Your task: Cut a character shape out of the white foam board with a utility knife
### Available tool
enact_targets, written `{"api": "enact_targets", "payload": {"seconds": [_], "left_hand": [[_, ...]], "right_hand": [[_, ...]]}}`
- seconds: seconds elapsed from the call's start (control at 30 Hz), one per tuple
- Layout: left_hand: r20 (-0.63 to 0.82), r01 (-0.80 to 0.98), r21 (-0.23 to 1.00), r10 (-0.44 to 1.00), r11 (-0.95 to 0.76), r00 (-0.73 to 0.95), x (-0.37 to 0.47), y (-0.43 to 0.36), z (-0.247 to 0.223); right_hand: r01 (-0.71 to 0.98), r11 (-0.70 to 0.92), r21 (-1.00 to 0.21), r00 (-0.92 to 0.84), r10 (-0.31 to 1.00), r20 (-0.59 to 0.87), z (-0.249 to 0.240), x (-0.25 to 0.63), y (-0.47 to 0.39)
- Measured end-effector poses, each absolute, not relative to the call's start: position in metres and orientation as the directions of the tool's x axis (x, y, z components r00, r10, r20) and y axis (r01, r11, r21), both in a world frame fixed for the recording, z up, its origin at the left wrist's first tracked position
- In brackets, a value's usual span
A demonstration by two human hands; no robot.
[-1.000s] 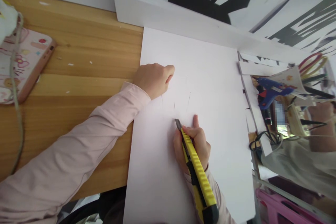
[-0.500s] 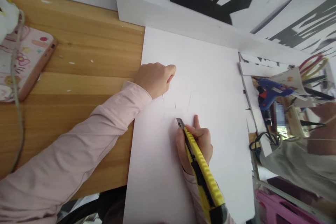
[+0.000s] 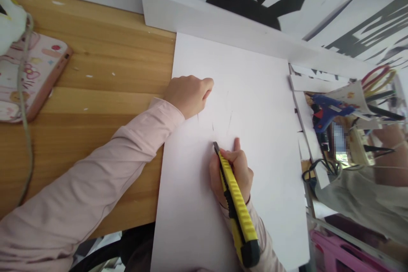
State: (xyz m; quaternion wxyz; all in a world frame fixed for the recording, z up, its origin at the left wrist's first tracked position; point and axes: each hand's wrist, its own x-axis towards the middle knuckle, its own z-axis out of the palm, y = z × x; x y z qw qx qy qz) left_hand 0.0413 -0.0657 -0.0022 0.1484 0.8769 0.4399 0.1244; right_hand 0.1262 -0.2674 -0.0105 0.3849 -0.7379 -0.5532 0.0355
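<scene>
A large white sheet [image 3: 267,136] lies on the wooden table, with a few short thin lines near its middle. My left hand [image 3: 188,95] rests on the sheet's left part, fingers curled into a fist; nothing shows in it. Below and to the right, my right hand [image 3: 234,170] grips a yellow and black utility knife [image 3: 239,204]. The knife's blade tip is at the sheet, just under one of the lines, and its black end points toward me. One finger of my right hand stretches forward beside the knife.
A phone in a pink case [image 3: 41,72] with a cable across it lies on the wooden table [image 3: 127,59] at left. White boards [image 3: 207,17] border the sheet's far edge. At right are a blue glue gun [image 3: 328,108], cords and another person's arm [image 3: 390,153].
My right hand and the knife have shifted slightly left, and the knife's black end has swung left. My left hand has stayed in place.
</scene>
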Motion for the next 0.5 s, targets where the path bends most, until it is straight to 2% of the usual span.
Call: {"api": "enact_targets", "payload": {"seconds": [0.27,0.5], "left_hand": [[0.062,0.732,0.39,0.81,-0.558,0.584,0.041,-0.065,-0.002],[0.077,0.719,0.4,0.803,-0.568,0.591,0.041,-0.065,-0.003]], "right_hand": [[0.733,-0.181,-0.656,0.492,0.807,0.327,-0.01,0.124,-0.271],[0.74,-0.232,-0.632,0.506,0.811,0.294,-0.013,0.128,-0.279]]}}
